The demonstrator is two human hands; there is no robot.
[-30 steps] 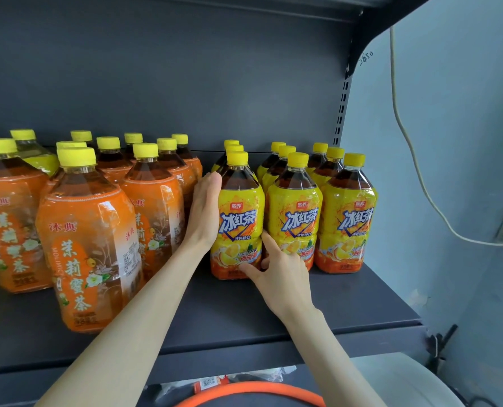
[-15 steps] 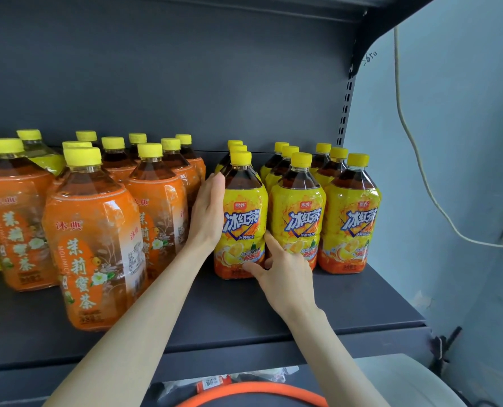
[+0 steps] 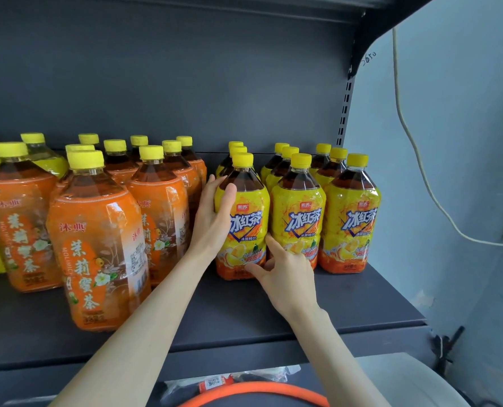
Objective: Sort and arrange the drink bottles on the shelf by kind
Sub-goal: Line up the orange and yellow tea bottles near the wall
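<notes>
Fingers of the left hand are wrapping round the shoulder of a yellow-label bottle. The right hand is curling its fingers round the bottle's foot. The bottle is standing mid-frame on the dark shelf, showing brown tea, a yellow cap and blue letters. Nine such bottles are standing in three rows. At least seven orange bottles are crowding the left.
</notes>
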